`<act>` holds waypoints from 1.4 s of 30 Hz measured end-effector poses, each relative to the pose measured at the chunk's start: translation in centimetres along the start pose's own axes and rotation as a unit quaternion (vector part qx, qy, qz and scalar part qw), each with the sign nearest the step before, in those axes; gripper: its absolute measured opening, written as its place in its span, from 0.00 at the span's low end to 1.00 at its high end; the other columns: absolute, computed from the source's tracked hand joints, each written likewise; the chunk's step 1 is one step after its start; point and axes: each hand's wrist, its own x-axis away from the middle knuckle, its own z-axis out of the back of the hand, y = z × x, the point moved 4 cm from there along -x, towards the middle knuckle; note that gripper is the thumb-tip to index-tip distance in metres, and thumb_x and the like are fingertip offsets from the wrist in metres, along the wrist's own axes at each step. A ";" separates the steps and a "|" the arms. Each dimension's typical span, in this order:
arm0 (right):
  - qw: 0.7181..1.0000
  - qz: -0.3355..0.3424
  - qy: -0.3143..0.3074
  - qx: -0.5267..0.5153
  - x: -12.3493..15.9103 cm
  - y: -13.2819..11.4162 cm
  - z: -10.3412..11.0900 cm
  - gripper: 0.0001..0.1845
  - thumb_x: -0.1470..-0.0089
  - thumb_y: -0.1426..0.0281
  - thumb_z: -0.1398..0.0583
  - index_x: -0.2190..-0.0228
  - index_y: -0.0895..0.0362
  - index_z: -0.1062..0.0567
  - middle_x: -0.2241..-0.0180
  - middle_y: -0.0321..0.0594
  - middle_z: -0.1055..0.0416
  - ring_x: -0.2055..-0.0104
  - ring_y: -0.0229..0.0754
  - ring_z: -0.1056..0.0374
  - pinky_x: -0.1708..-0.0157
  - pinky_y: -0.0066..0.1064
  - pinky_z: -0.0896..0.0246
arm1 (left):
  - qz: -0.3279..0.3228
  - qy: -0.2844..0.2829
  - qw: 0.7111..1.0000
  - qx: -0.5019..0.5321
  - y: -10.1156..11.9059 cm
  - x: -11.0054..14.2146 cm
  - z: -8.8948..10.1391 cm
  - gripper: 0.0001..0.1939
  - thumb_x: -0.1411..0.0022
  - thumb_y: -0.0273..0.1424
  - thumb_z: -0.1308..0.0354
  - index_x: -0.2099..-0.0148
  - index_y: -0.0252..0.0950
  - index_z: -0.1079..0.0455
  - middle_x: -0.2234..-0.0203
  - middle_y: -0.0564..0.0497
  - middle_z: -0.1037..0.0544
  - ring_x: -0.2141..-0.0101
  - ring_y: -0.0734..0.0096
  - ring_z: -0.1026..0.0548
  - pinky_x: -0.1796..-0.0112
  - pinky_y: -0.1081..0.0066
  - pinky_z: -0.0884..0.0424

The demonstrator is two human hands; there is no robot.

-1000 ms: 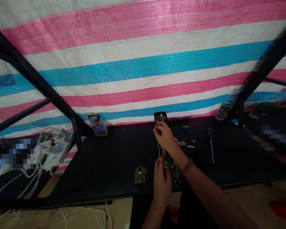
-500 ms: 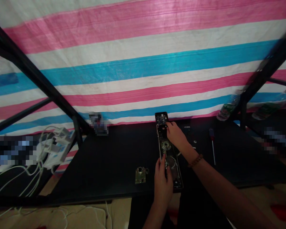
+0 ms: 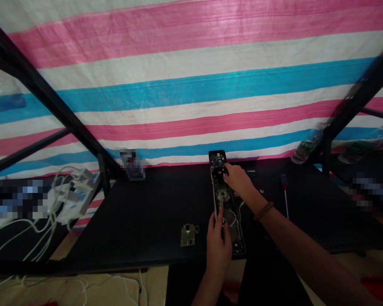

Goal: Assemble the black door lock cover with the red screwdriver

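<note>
A long, narrow black electronic door lock panel (image 3: 224,180) lies open side up at the table's front edge, showing a circuit board, a round metal part and white wires. My left hand (image 3: 218,242) grips its lower half, with fingers over the left edge and inside. Up near the circuit board, my right hand (image 3: 239,180) has its fingers pinched together at the panel's right edge. Whatever sits between those fingertips is too dark and small to make out. Left of the panel lies a flat brass-coloured metal plate (image 3: 188,236) with a round hole.
A screwdriver (image 3: 284,185) lies on the black table (image 3: 140,221) to the right, with small parts near my right wrist. A plastic bottle (image 3: 304,148) stands at the back right. Power strips (image 3: 78,199) with tangled white cables are at the left. A striped sheet hangs behind.
My right hand has shifted slightly to the right and down along the panel's edge, fingers still pinched. My left hand and the panel stay nearly in place. The view has moved slightly.
</note>
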 end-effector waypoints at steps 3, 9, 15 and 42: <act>1.000 -0.010 -0.005 0.001 0.3 0.1 0.0 0.17 0.36 0.71 0.47 0.47 0.56 0.29 0.57 0.53 0.22 0.55 0.54 0.23 0.58 0.36 0.34 | 0.002 0.003 1.000 0.004 0.0 0.0 0.0 0.24 0.28 0.32 0.53 0.32 0.43 0.37 0.36 0.40 0.34 0.37 0.58 0.34 0.39 0.57 0.37; 1.000 0.005 -0.013 -0.021 -0.3 0.7 0.4 0.19 0.36 0.71 0.48 0.46 0.55 0.27 0.54 0.51 0.22 0.51 0.51 0.25 0.52 0.36 0.35 | -0.006 0.010 1.000 0.011 0.1 0.1 0.1 0.24 0.28 0.30 0.53 0.33 0.44 0.36 0.37 0.41 0.33 0.39 0.59 0.32 0.39 0.57 0.35; 0.998 0.046 -0.025 -0.021 -1.3 1.0 1.0 0.17 0.37 0.64 0.43 0.50 0.55 0.24 0.52 0.48 0.22 0.49 0.50 0.26 0.50 0.35 0.35 | -0.019 0.014 1.000 0.006 0.1 -0.1 0.1 0.24 0.29 0.30 0.52 0.33 0.42 0.36 0.39 0.40 0.31 0.40 0.58 0.30 0.41 0.57 0.34; 0.979 0.069 0.183 0.049 -1.0 -1.4 1.3 0.13 0.36 0.77 0.50 0.54 0.61 0.28 0.54 0.53 0.27 0.53 0.50 0.31 0.60 0.34 0.38 | -0.010 0.022 1.000 -0.018 0.1 -0.1 -0.1 0.24 0.28 0.32 0.51 0.33 0.42 0.36 0.37 0.40 0.32 0.38 0.56 0.33 0.40 0.57 0.35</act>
